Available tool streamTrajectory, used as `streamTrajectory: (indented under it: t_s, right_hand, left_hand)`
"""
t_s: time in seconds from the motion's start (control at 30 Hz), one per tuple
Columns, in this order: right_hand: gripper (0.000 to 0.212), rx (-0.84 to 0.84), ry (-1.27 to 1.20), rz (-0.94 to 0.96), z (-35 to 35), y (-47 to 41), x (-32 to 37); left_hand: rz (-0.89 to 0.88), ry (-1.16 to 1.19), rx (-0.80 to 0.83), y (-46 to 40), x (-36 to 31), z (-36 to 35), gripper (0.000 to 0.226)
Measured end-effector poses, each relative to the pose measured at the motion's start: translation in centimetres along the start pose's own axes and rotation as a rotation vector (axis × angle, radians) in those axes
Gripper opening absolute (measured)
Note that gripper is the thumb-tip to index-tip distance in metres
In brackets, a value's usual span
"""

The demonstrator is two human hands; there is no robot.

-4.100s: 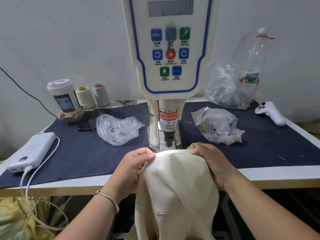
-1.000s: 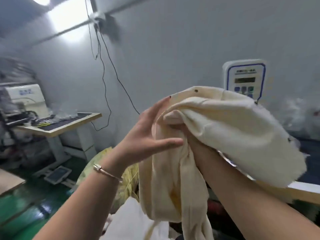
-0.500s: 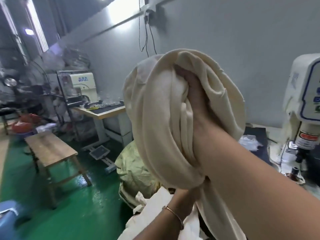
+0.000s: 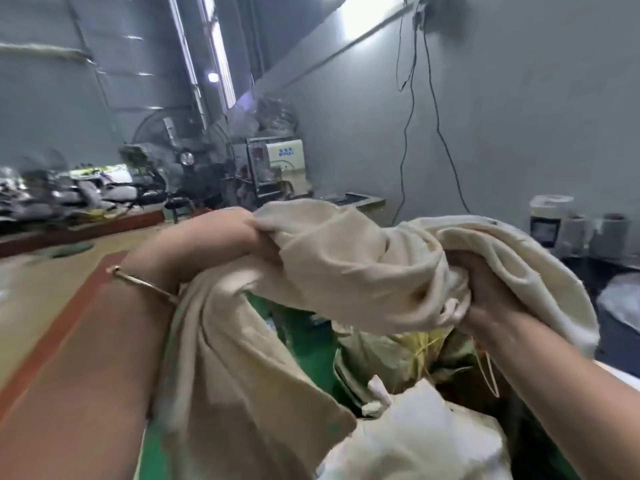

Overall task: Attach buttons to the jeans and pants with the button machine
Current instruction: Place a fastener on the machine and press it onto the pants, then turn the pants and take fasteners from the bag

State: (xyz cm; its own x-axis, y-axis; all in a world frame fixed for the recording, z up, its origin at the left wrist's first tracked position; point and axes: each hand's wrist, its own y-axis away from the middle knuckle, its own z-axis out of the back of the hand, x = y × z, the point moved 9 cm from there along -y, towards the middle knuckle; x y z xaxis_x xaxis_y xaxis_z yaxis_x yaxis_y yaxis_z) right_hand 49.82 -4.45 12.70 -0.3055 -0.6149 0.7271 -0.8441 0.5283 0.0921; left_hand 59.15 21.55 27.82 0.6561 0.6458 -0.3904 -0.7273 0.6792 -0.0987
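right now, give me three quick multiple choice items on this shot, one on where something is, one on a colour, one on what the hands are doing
1. Where is the bangle?
A. on the left wrist
B. on the right wrist
C. on the green floor

2. What colour is the garment?
A. dark blue
B. cream
C. red

3. How are the hands?
A. both open and off the cloth
B. only the right one grips
C. both grip the cloth

Answers:
1 A: the thin metal bangle circles the wrist behind the left hand.
2 B: the bunched cream pants are pale off-white throughout.
3 C: the left hand clutches one end of the bundle, and the right hand has its fingers curled into the folds at the other.
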Motion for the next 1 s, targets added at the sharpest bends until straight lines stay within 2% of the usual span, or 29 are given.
streamTrajectory:
  t_s: [0.07, 0.1, 0.17, 0.2, 0.27, 0.33, 0.37, 0.43, 0.5, 0.53, 0.57, 0.67, 0.73, 0.77, 0.83, 0.9, 1.0]
  right_hand:
    - [0.016, 0.113, -0.079, -0.095, -1.4, 0.4, -3.1]
    - [0.025, 0.167, -0.103, -0.121, -1.7, 0.6, -4.4]
    - [0.056, 0.205, -0.108, -0.169, -1.2, 0.4, -7.2]
    - [0.053, 0.234, -0.069, -0.191, -1.3, 0.9, -8.3]
    - [0.006, 0.185, -0.043, -0.159, -0.5, 0.9, -9.4]
    - [0.043, 0.068, 0.052, -0.137, 2.5, -0.5, -10.3]
    - [0.051, 0.016, 0.131, -0.119, 4.3, -1.0, -10.6]
    - [0.038, -0.073, 0.346, -0.195, 8.4, -0.8, -12.0]
    - [0.025, -0.13, 0.473, -0.445, 13.6, 0.2, -15.5]
    - [0.022, -0.165, 0.505, -0.556, 16.0, 1.0, -16.8]
    - [0.028, -0.212, 0.537, -0.6, 18.2, 1.6, -17.5]
    - [0.033, -0.221, 0.536, -0.657, 20.7, 2.1, -18.8]
    - [0.057, -0.184, 0.701, -0.693, 19.1, 2.4, -20.0]
    - [0.057, -0.201, 0.809, -0.651, 18.4, 2.1, -20.5]
    - [0.038, -0.284, 0.902, -0.525, 16.4, 1.4, -20.6]
    - [0.021, -0.352, 0.646, -0.402, 14.9, 0.5, -20.3]
    - [0.021, -0.28, 0.135, -0.216, 13.1, -0.5, -17.4]
  left_hand:
    - [0.063, -0.116, 0.015, 2.2, 1.1, 0.2, 0.03]
    - [0.091, -0.182, 0.047, 3.1, 2.1, 0.2, 0.029]
    - [0.158, -0.273, 0.047, 4.9, 3.8, -0.4, 0.033]
    - [0.178, -0.315, 0.033, 5.4, 4.6, -1.0, 0.04]
    - [0.169, -0.427, 0.013, 5.9, 6.3, -3.9, 0.049]
    - [0.173, -0.526, -0.037, 7.0, 8.5, -8.9, 0.05]
    - [0.185, -0.521, -0.043, 7.9, 9.7, -12.7, 0.049]
    - [0.242, -0.411, 0.084, 9.9, 11.9, -21.6, 0.048]
    - [0.229, -0.235, 0.337, 11.9, 12.9, -30.6, 0.048]
    - [0.207, -0.159, 0.431, 12.5, 12.8, -33.5, 0.053]
    - [0.198, -0.088, 0.468, 12.6, 12.7, -34.9, 0.059]
    - [0.177, 0.148, 0.416, 11.1, 12.9, -34.9, 0.083]
    - [0.157, 0.188, 0.386, 10.3, 12.6, -34.3, 0.088]
    - [0.137, 0.175, 0.367, 9.8, 12.2, -33.9, 0.081]
    - [0.054, 0.176, 0.31, 8.5, 10.5, -32.5, 0.054]
    - [0.003, 0.233, 0.223, 7.4, 9.1, -29.4, 0.038]
    - [-0.092, 0.34, 0.095, 6.5, 8.2, -25.5, 0.033]
